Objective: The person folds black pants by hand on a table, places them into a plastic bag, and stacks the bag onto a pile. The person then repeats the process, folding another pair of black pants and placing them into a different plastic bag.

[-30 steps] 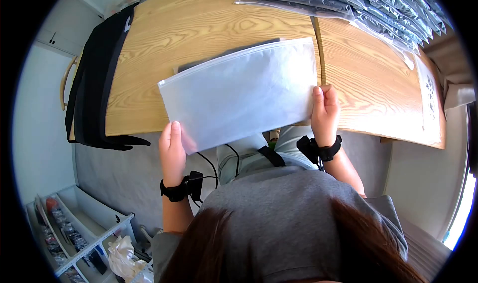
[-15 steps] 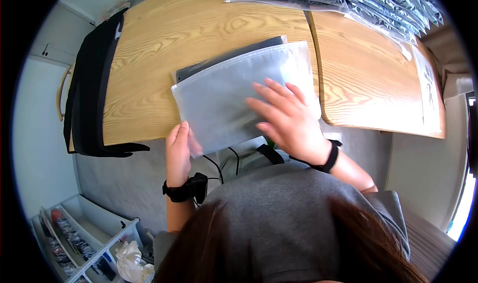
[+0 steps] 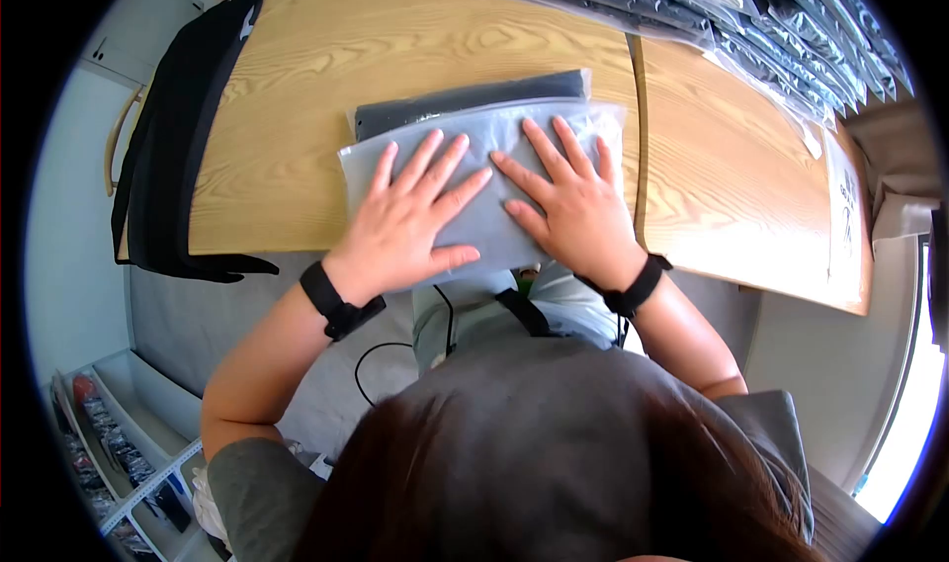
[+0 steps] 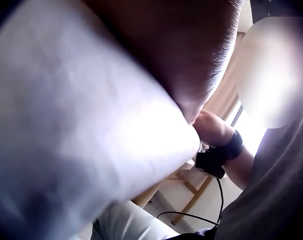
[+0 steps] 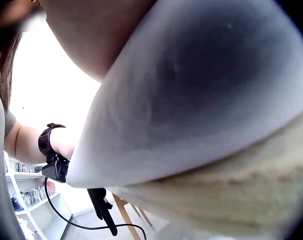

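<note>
A frosted, translucent zip bag (image 3: pixel 499 238) lies flat at the front edge of the table, its lower part overhanging the edge. My left hand (image 3: pixel 400 216) rests on its left half, fingers spread and straight. On the right half my right hand (image 3: pixel 583 206) presses in the same way, palm down. Behind and partly under this bag sits a clear-wrapped dark folded garment (image 3: pixel 474 97). Close up in the left wrist view the bag (image 4: pixel 91 135) looks pale and blurred. A dark patch shows through the bag (image 5: pixel 201 70) in the right wrist view.
Plastic-packed dark garments (image 3: pixel 613 8) are stacked at the table's back right. Black cloth (image 3: pixel 183 157) drapes over the left edge. A seam (image 3: pixel 641 137) splits the wooden table (image 3: pixel 297 117). A flat printed bag (image 3: pixel 843 216) lies far right; a white divided bin (image 3: pixel 138 404) stands lower left.
My right hand let go of the bag's right edge and moved onto its face. Then my left hand released the left edge and laid flat too. The bag lowered onto the table.
</note>
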Demonstrator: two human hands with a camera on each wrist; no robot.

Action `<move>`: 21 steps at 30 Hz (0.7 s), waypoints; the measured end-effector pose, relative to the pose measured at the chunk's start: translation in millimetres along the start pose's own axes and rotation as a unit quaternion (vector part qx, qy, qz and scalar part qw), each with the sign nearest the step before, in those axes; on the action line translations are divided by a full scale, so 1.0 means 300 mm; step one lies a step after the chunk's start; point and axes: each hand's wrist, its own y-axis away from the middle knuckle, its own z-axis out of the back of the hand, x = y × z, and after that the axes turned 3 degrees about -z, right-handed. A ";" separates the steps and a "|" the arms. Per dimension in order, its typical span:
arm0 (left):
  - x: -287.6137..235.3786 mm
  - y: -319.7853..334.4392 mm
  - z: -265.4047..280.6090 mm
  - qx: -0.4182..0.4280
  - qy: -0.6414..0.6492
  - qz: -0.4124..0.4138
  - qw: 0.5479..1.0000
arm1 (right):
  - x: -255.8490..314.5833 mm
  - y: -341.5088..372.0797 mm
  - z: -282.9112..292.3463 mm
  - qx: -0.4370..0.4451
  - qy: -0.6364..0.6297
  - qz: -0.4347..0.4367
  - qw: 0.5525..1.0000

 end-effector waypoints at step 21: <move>0.064 -0.050 -0.034 0.061 0.097 0.010 0.993 | -0.020 -0.053 0.000 0.110 -0.071 -0.024 0.991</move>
